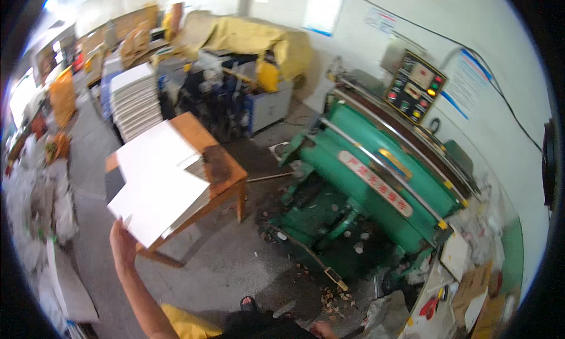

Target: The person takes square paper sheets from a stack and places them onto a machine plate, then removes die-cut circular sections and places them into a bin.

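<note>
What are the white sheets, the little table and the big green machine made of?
White sheets: probably smooth card or paperboard, being flat, thin and straight-edged. Table: likely wood, orange-brown with a dark patch. Green machine: seems painted metal, with heavy, softly shiny panels.

Bold green on that press [321, 153], folks, with a pale label [374, 184] lettered red across it! Left of the press, plain white sheets [159, 200] over an orange-brown wooden table [191, 129], stained near-black. Above the press, a black control panel [406, 83] with red buttons [438, 78]!
</note>
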Available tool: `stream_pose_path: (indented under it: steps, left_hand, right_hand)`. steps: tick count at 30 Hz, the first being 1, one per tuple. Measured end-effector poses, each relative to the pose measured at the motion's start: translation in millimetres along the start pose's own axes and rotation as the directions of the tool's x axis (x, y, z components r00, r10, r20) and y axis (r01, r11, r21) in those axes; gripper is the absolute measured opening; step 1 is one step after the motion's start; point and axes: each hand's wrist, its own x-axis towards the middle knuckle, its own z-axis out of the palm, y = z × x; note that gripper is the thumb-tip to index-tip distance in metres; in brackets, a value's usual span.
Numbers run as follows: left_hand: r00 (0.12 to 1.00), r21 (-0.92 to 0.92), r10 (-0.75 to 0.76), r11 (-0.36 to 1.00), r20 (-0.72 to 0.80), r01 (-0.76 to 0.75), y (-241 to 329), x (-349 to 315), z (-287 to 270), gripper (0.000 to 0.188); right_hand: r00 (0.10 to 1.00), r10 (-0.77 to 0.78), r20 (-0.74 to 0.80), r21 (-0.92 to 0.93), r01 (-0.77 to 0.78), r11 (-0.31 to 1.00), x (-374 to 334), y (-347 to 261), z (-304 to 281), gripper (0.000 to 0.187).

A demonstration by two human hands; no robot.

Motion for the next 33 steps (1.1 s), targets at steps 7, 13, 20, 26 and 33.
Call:
stream_pose_path:
  steps: [7,13,20,26,33]
  left_hand:
    - [0.955,-0.018,0.201,0.979,0.217,-0.202,-2.8,-14.6,156.3,0.046]
    - [0.881,-0.023,-0.137,0.986,0.453,0.165,-92.5,-61.4,241.1,0.077]
    - [0.629,0.189,-0.569,0.802,0.530,0.566,-180.7,-145.3,276.5,0.040]
    - [0.536,0.303,-0.689,0.710,0.488,0.636,-216.6,-196.1,308.8,0.039]
    - [0.475,0.403,-0.781,0.619,0.405,0.674,-278.8,-225.6,331.0,0.044]
  right_hand:
    - [0.923,-0.364,0.125,-0.143,0.380,0.914,-76.7,-134.2,34.4,0.030]
    - [0.613,-0.777,0.143,0.143,0.764,0.629,-212.8,-260.1,20.8,0.030]
    - [0.540,-0.778,-0.321,0.536,0.781,0.321,-156.0,-405.9,-77.9,0.039]
    - [0.840,-0.399,-0.367,0.477,0.538,0.694,22.6,-468.1,-124.2,0.049]
    - [0.970,-0.238,-0.047,0.623,0.215,0.752,79.7,-504.9,-126.1,0.020]
